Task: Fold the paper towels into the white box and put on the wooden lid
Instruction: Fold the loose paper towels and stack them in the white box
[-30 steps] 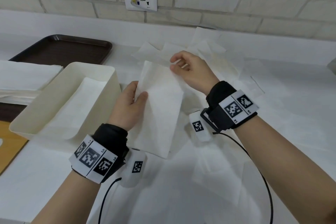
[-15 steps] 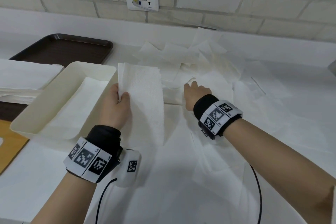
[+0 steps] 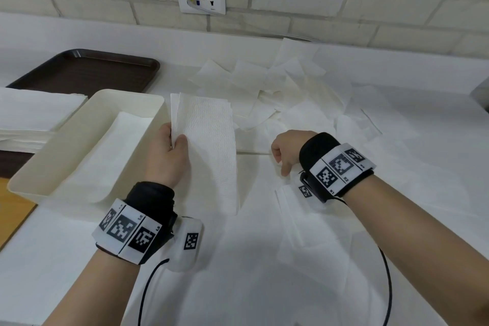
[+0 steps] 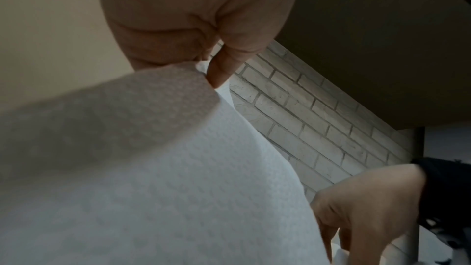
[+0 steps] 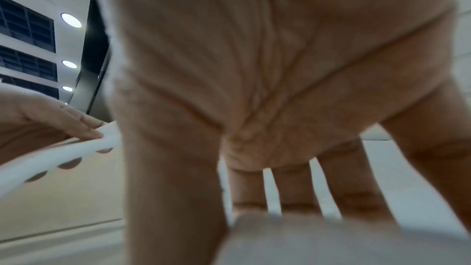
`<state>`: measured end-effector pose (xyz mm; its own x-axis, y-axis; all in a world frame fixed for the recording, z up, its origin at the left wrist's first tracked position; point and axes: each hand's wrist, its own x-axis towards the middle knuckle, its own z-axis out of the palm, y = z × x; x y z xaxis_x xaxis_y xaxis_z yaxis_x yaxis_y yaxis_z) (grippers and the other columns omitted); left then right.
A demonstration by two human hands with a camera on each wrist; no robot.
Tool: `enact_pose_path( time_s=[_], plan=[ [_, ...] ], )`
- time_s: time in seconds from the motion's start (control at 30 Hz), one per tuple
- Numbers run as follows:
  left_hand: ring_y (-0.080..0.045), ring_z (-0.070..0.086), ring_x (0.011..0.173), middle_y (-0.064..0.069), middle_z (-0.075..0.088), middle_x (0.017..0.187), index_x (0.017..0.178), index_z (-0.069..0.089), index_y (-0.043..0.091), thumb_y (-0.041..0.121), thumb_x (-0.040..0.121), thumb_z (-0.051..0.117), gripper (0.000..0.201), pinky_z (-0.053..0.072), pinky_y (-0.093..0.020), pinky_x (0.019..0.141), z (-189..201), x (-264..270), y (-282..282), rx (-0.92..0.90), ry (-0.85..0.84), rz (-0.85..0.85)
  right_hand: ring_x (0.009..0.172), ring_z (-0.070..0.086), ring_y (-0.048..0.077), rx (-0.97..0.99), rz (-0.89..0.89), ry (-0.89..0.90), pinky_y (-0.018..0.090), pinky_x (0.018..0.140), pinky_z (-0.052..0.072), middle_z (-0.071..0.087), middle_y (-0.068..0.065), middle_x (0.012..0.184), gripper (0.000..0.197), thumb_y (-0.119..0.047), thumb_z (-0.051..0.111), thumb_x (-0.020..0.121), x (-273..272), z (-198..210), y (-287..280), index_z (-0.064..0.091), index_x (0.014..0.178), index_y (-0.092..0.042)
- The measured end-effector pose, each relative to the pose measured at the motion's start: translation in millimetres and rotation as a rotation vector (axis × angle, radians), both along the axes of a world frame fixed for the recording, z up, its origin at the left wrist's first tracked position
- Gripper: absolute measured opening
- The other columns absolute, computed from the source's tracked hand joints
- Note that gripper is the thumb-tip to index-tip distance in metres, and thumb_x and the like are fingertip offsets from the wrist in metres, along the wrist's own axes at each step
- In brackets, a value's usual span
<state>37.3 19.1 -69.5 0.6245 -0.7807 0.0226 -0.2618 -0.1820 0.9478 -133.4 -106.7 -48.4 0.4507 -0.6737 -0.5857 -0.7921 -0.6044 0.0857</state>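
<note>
White rectangular plastic box [image 3: 148, 103] at left, one towel inside. Left hand [image 3: 166, 156] pinches folded white embossed paper towel [image 3: 209, 145] beside it; lay flat, edges squared. Right hand [image 3: 287, 151], fingers spread, presses loose sheet [image 3: 296, 209] on desk [image 3: 397, 246].

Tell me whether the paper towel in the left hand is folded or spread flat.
Folded. The paper towel shows layered edges at its top left, and the left hand pinches it upright beside the white box.

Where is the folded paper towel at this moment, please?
In the head view, the folded paper towel is held upright by the left hand, just right of the white box.
</note>
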Motion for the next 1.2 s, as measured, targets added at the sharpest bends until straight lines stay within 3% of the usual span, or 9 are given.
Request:
enact_pose_path(
  time_s=[0.13, 0.27, 0.4, 0.5, 0.57, 0.77, 0.93, 1.03, 1.2],
  plan=[
    [-0.022, 0.054, 0.093, -0.007, 0.058, 0.101, 0.111, 0.051, 0.010, 0.006, 0.095, 0.037, 0.021, 0.043, -0.032, 0.082, -1.2, -1.1, -0.4, -0.002, 0.012, -0.010, 0.090, 0.055, 0.023, -0.055, -0.041, -0.026, 0.030, 0.074, 0.043, 0.059, 0.006, 0.101, 0.028, -0.007, 0.061, 0.083, -4.0, -0.3, 1.4, 0.062, 0.111, -0.007],
    [-0.022, 0.053, 0.091, -0.010, 0.057, 0.100, 0.109, 0.051, 0.007, 0.003, 0.095, 0.036, 0.021, 0.042, -0.031, 0.076, -2.7, 2.2, -1.0, -0.002, -0.002, -0.004, 0.093, 0.054, 0.024, -0.181, -0.063, -0.248, 0.030, 0.076, 0.038, 0.052, 0.002, 0.101, 0.017, -0.010, 0.048, 0.088, -9.3, 16.8, 1.2, 0.058, 0.101, -0.016],
    [-0.025, 0.054, 0.094, -0.010, 0.058, 0.102, 0.113, 0.051, 0.005, 0.003, 0.094, 0.036, 0.024, 0.044, -0.036, 0.085, -5.8, 6.0, -2.8, 0.022, -0.005, 0.020, 0.092, 0.054, 0.022, -0.203, -0.125, -0.701, 0.026, 0.075, 0.039, 0.055, 0.004, 0.103, 0.008, -0.011, 0.047, 0.090, -9.1, 40.2, 0.1, 0.047, 0.094, -0.018],
    [-0.027, 0.055, 0.096, -0.011, 0.058, 0.102, 0.113, 0.052, 0.003, 0.003, 0.093, 0.035, 0.026, 0.044, -0.038, 0.087, -8.3, 7.7, -4.3, 0.034, 0.013, 0.037, 0.080, 0.053, 0.006, -0.171, -0.124, -1.098, 0.010, 0.060, 0.035, 0.055, -0.002, 0.090, 0.007, -0.010, 0.048, 0.093, -7.6, 56.4, 6.0, 0.044, 0.090, -0.016],
    [-0.028, 0.056, 0.098, -0.011, 0.059, 0.103, 0.115, 0.052, 0.004, 0.003, 0.093, 0.035, 0.028, 0.044, -0.038, 0.087, -9.7, 8.3, -4.7, 0.032, 0.051, 0.052, 0.068, 0.052, -0.001, -0.042, -0.134, -1.351, 0.008, 0.060, 0.037, 0.056, -0.006, 0.081, 0.013, -0.008, 0.048, 0.093, -5.9, 64.5, 12.4, 0.044, 0.088, -0.019],
    [-0.020, 0.058, 0.079, -0.004, 0.062, 0.094, 0.105, 0.054, 0.018, 0.010, 0.095, 0.034, 0.024, 0.046, -0.033, 0.069, -12.0, 1.8, -4.6, -0.014, 0.193, 0.022, 0.067, 0.062, 0.013, 0.626, -0.160, -1.876, 0.026, 0.061, 0.051, 0.066, -0.002, 0.080, 0.038, 0.007, 0.041, 0.094, 1.3, 67.1, 27.1, 0.038, 0.110, -0.027],
    [-0.004, 0.051, 0.051, 0.003, 0.054, 0.066, 0.091, 0.054, 0.019, 0.010, 0.099, 0.033, 0.024, 0.041, -0.017, 0.048, -6.3, -12.9, -9.1, -0.076, 0.380, -0.032, 0.088, 0.056, 0.011, 0.643, -0.260, -1.848, 0.022, 0.074, 0.048, 0.058, -0.003, 0.105, 0.038, 0.009, 0.035, 0.092, 14.2, 47.1, 32.7, 0.050, 0.107, -0.022],
    [-0.011, 0.056, 0.069, 0.006, 0.062, 0.076, 0.096, 0.057, 0.021, 0.013, 0.099, 0.036, 0.023, 0.045, -0.028, 0.062, -0.3, -16.2, -11.2, -0.121, 0.465, -0.056, 0.099, 0.056, 0.011, 0.602, -0.371, -1.686, 0.020, 0.081, 0.047, 0.055, -0.003, 0.120, 0.040, 0.009, 0.033, 0.093, 16.6, 32.5, 37.3, 0.056, 0.113, -0.017],
    [-0.011, 0.052, 0.057, 0.000, 0.058, 0.076, 0.114, 0.055, 0.009, 0.013, 0.098, 0.039, 0.024, 0.041, -0.018, 0.047, 3.6, -11.7, -13.7, -0.162, 0.570, -0.041, 0.125, 0.047, 0.018, 0.625, -0.447, -1.551, 0.030, 0.103, 0.039, 0.048, 0.000, 0.136, 0.049, 0.011, 0.037, 0.091, 15.8, 18.0, 41.9, 0.049, 0.130, -0.015]
  ],
)
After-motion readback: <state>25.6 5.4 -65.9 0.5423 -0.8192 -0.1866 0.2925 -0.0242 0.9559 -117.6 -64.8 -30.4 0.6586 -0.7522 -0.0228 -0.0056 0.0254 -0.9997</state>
